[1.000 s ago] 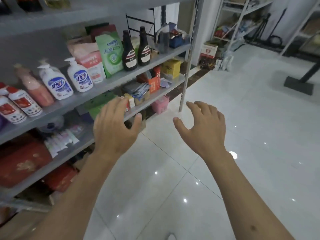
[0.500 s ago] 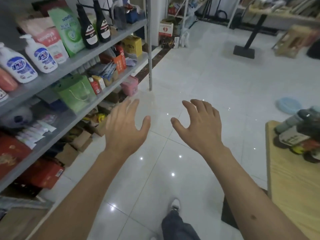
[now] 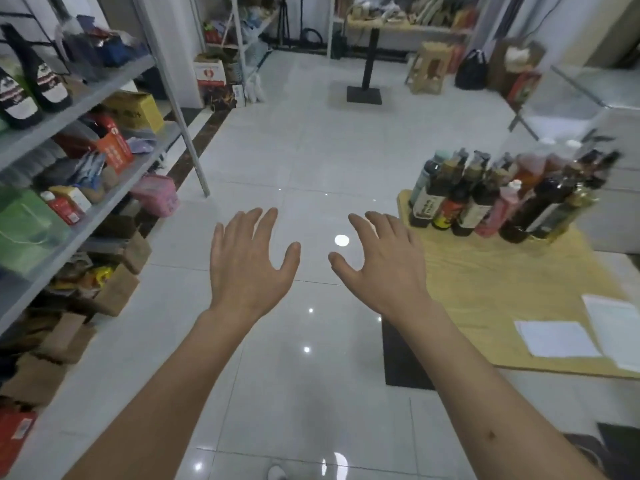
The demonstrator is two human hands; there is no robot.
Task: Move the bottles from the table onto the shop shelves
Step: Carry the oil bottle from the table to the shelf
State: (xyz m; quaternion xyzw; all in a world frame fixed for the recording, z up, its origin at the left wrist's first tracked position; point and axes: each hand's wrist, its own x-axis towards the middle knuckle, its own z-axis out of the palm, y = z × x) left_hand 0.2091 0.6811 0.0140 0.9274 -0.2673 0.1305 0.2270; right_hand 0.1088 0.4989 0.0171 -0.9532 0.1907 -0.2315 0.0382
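In the head view, the left hand point(image 3: 247, 263) and the right hand point(image 3: 382, 265) hover over the floor in the lower middle of the frame, fingers spread wide, holding nothing. The bottles point(image 3: 498, 199) stand close together on the table point(image 3: 502, 289) at the right; the shelves point(image 3: 86, 102) are at the left. The bottles look like glass and plastic, probably full, so heavy, smooth and breakable. The person should probably grip each around its body, not its thin neck.
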